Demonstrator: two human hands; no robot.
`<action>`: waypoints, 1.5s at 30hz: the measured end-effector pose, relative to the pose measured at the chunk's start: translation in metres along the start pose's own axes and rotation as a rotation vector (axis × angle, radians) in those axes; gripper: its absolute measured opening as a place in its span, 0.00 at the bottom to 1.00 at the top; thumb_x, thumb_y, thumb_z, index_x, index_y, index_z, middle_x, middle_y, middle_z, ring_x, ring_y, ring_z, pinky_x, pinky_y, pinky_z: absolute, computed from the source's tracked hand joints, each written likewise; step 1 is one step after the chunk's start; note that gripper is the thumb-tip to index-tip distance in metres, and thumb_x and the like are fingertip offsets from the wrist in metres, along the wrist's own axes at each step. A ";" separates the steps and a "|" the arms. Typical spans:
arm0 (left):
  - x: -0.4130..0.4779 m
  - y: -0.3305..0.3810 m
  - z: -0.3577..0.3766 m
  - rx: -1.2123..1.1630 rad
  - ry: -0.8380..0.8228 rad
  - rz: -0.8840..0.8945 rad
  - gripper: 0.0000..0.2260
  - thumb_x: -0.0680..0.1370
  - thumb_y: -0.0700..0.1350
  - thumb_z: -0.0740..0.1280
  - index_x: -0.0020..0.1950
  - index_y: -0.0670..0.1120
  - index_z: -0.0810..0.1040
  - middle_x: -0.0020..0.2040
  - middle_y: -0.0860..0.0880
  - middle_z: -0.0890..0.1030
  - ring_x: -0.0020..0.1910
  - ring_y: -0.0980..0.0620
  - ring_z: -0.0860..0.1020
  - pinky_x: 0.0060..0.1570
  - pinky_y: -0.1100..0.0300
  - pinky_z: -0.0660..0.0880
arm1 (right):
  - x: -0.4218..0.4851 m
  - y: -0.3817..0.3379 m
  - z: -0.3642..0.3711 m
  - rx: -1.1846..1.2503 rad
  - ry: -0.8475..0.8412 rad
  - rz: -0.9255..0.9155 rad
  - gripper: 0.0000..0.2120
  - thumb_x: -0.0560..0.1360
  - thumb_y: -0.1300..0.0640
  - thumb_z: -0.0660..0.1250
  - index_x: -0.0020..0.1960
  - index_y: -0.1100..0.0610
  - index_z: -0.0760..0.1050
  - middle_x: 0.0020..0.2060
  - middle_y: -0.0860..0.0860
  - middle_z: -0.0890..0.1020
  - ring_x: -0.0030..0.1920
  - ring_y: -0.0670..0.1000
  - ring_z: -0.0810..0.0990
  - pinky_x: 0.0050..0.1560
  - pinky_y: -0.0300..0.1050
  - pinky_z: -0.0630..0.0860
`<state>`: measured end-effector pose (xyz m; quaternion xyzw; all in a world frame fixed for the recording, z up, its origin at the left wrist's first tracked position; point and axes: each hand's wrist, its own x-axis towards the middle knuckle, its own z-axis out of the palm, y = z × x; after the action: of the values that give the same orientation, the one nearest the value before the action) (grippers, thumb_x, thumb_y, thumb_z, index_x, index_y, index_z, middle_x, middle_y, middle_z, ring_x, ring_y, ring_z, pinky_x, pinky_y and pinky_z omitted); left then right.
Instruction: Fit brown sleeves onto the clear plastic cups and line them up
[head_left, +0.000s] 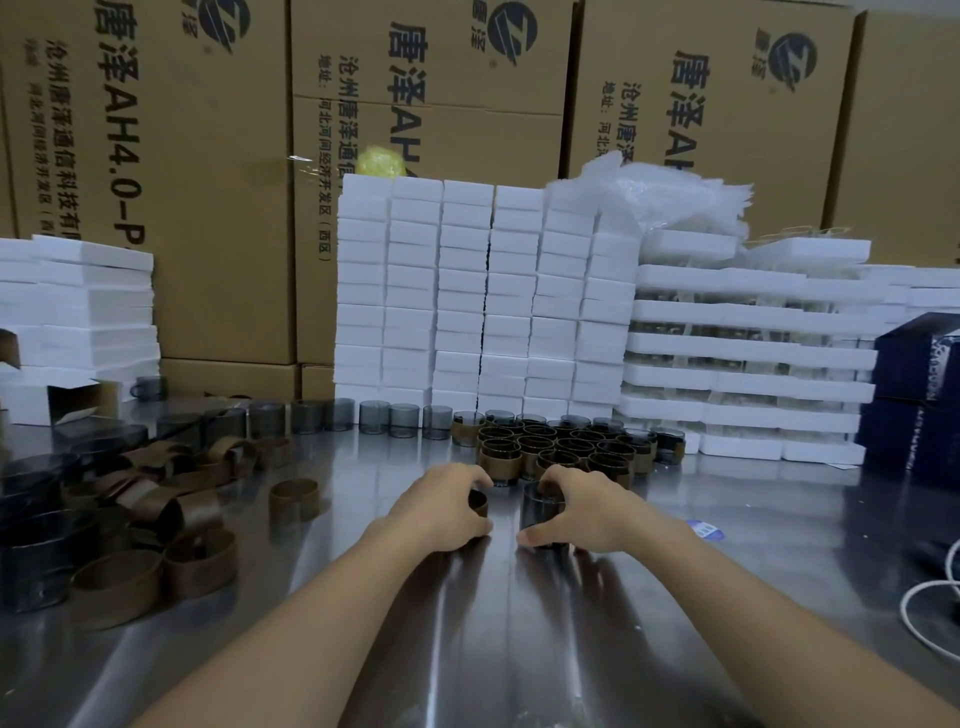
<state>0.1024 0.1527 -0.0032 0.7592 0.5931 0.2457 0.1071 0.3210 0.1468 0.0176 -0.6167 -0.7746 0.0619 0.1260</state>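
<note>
Table (467, 649): steel, reflective; both forearms reach across it from the near edge.
Left hand (441, 506): fingers curled round a brown sleeve (479, 503), mostly hidden in the grip; whether it touches the table cannot be told.
Right hand (589, 512): thumb and fingers clasp a cup (543, 512), smoky clear, upright, no sleeve on it, its base low at the table. It is just right of the sleeve, with a narrow gap between them.
Label (705, 530): blue and white, flat on the table near the right forearm.
Cable (935, 597): white, looped at the right edge.
Loose sleeves (156, 493): brown heap at the left, some standing as rings, some flattened; a lone sleeve (294, 499) stands apart between the heap and the left hand.
Dark stack (31, 530): far left, beside the heap; contents unclear.
Sleeved cups (561, 447): close cluster just beyond the hands, upright.
Bare cups (337, 414): one row running left from the cluster along the back of the table.
Foam boxes (483, 296): white, in tall columns behind the cups; more at the far left.
Foam trays (748, 353): layered stack to the right, plastic wrap (675, 192) on top.
Blue boxes (914, 384): right edge.
Cartons (208, 156): printed cardboard walling the back
</note>
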 end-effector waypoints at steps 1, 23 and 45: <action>0.000 -0.001 0.000 -0.009 0.013 -0.008 0.26 0.78 0.51 0.79 0.75 0.55 0.77 0.74 0.50 0.77 0.70 0.47 0.76 0.67 0.54 0.75 | 0.000 0.000 0.000 0.005 0.007 -0.001 0.44 0.70 0.29 0.78 0.78 0.49 0.68 0.69 0.51 0.78 0.65 0.55 0.79 0.65 0.57 0.79; 0.004 0.016 0.004 -0.295 0.232 0.128 0.25 0.65 0.51 0.85 0.59 0.54 0.82 0.53 0.53 0.77 0.50 0.55 0.79 0.49 0.58 0.76 | 0.004 -0.013 0.003 0.403 0.330 -0.355 0.22 0.76 0.52 0.74 0.64 0.36 0.69 0.57 0.45 0.77 0.60 0.43 0.76 0.57 0.43 0.72; -0.011 0.032 -0.001 -0.319 0.489 0.443 0.24 0.72 0.46 0.79 0.65 0.63 0.79 0.59 0.60 0.75 0.62 0.58 0.77 0.60 0.64 0.74 | -0.007 -0.025 -0.012 1.019 0.317 -0.089 0.31 0.64 0.40 0.86 0.57 0.39 0.71 0.44 0.49 0.84 0.34 0.50 0.77 0.30 0.43 0.72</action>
<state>0.1276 0.1331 0.0093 0.7618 0.3766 0.5265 0.0234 0.3020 0.1333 0.0346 -0.4456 -0.6432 0.3308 0.5275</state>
